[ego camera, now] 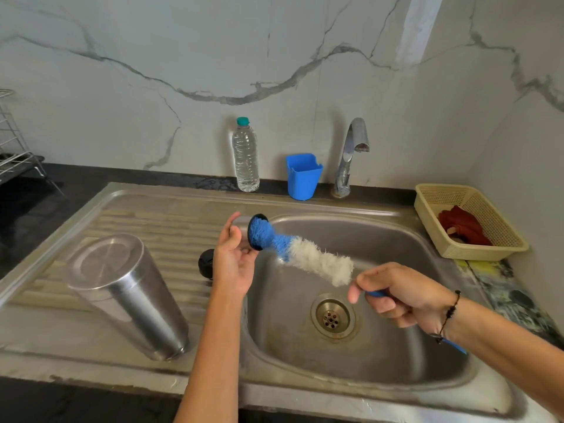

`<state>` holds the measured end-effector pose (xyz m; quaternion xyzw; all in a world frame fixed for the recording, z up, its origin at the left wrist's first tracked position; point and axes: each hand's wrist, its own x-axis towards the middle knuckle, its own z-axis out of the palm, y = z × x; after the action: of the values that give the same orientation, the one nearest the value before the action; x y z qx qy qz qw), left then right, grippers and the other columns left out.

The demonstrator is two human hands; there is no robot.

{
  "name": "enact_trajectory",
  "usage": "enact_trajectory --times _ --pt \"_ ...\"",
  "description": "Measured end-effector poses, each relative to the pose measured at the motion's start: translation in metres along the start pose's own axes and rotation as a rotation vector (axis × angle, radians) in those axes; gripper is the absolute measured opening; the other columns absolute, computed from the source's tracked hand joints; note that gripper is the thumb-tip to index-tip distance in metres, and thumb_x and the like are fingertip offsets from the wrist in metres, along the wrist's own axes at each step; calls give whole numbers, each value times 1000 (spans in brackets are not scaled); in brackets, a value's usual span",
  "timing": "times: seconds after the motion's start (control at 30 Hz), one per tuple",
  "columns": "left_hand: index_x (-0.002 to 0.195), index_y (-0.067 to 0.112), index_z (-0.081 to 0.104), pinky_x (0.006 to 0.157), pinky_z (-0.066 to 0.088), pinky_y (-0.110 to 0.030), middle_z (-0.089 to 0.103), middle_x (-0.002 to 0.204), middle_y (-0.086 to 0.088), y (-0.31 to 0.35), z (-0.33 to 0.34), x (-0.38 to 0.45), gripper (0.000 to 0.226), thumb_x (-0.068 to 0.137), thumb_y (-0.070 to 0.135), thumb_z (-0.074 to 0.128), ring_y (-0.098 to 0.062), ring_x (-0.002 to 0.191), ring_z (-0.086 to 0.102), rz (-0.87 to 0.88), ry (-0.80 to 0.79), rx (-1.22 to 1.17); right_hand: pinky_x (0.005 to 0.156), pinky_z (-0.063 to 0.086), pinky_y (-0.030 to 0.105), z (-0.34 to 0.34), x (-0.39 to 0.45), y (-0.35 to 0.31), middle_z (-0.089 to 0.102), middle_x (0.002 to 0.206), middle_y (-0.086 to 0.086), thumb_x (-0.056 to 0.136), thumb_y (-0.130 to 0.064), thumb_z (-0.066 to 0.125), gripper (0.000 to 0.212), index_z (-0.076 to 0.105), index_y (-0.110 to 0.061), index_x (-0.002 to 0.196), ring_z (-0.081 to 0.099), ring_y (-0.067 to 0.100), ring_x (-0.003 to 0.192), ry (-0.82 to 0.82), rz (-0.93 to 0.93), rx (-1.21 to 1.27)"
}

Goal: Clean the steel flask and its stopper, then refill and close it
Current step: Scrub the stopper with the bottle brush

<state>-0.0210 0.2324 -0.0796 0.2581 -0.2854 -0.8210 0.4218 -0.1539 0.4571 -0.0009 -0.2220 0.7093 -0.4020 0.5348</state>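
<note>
Flask point(128, 296): upside down on the drainboard, left of the sink point(381, 355).
Left hand point(233, 259): fingers curled around the steel cap point(244, 228) over the basin's left edge.
Right hand point(406, 297): grips the bottle brush point(308, 257) handle; blue bristles pushed into the cap.
Stopper point(206, 264): black, on the drainboard just left of the left hand.

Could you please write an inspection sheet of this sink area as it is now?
Surface: steel drainboard beside the sink; dark counter behind.
Job's things: steel flask stands upside down on the drainboard; steel cap being brushed; black stopper lies by the left wrist.
Clutter: water bottle, blue cup, basket holding a red cloth.
Grips: left hand holds the cap; right hand grips the bottle brush handle.
Cables: nothing seen.
Surroundings: tap, not running; marble wall; wire rack far left.
</note>
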Motion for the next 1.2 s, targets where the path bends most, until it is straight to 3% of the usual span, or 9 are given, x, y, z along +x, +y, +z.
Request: enact_trajectory --times 0.23,0.4,0.57,0.7,0.8,0.9,1.0,1.07,1.2 --pt "117 22 62 88 46 -34 50 82 -5 -6 7 -5 32 96 7 43 -16 76 48 77 -31 10 33 12 10 6 0 -4 28 44 -4 94 -18 39 36 66 -11 72 14 5 32 -66 147 186" --pt "109 15 58 84 47 -31 47 72 -1 -12 11 -5 19 90 14 54 -11 69 48 28 24 -43 50 37 23 15 3 2 54 53 -3 93 -18 52 27 66 -24 71 43 7 45 412 -410 -753" --pt "76 13 55 92 46 -34 52 79 -4 -5 7 0 16 84 25 62 -14 78 54 38 97 -103 55 44 29 -1 -10 1 59 58 -6 91 -28 53 19 64 -32 76 52 8 52 508 -457 -987" --pt "83 11 57 103 45 -39 63 92 -10 9 5 4 23 96 29 52 -21 97 62 91 122 -166 58 50 37 -22 -25 0 65 66 -9 90 -30 55 16 65 -36 78 57 8 58 585 -465 -1001" --pt "91 12 56 96 48 -45 66 99 -10 14 8 1 24 95 35 51 -25 102 64 55 99 -180 60 51 39 -23 -33 -2 67 71 -10 86 -36 53 13 65 -38 81 60 8 62 626 -546 -905" --pt "80 11 51 91 50 -49 60 107 -16 10 10 -1 25 94 30 55 -30 109 62 -8 82 -253 59 51 39 -9 -35 -5 67 69 -3 88 -21 57 13 63 -31 93 61 12 60 663 -625 -805" --pt "80 10 51 99 46 -51 59 118 -22 6 11 -3 23 93 28 56 -37 119 56 -87 70 -302 43 39 23 18 -29 -3 57 50 -8 89 -14 57 33 52 -35 114 51 10 44 637 -695 -752" --pt "83 10 56 102 43 -49 66 112 -20 5 12 -5 22 94 29 55 -36 117 58 -106 40 -305 42 40 27 38 -19 2 47 44 -4 89 -13 53 53 37 -44 129 48 11 40 614 -721 -789" --pt "99 9 63 101 44 -45 68 110 -17 4 10 -5 22 96 27 52 -31 114 60 -94 1 -290 61 51 38 68 1 14 53 65 -1 94 -24 40 73 -6 -68 130 61 30 70 619 -578 -910"
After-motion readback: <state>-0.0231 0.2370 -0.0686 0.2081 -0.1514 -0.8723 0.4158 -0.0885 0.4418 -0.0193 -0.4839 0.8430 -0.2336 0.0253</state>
